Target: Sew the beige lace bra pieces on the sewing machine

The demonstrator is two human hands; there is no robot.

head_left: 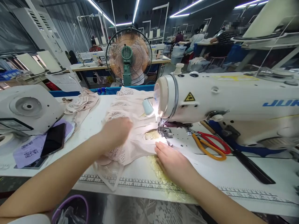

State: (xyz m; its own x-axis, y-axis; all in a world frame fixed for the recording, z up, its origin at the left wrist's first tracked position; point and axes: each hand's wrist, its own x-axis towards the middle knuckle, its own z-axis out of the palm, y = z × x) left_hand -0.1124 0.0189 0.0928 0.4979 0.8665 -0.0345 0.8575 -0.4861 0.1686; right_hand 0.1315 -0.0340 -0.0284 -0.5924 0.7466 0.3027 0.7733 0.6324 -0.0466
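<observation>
Just beneath left hand [118,132], pale fabric [137,150]

Left hand [118,132] curled, right hand [174,160] palm-down, forearms [67,168] bare

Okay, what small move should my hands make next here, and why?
I'd probably smooth the pale fabric with your left hand, since folds show around it, while your right hand rests close to the lit end of the sewing machine.

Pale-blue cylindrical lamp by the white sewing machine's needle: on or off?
On: the lamp shows bright white glare at its right end.
</observation>
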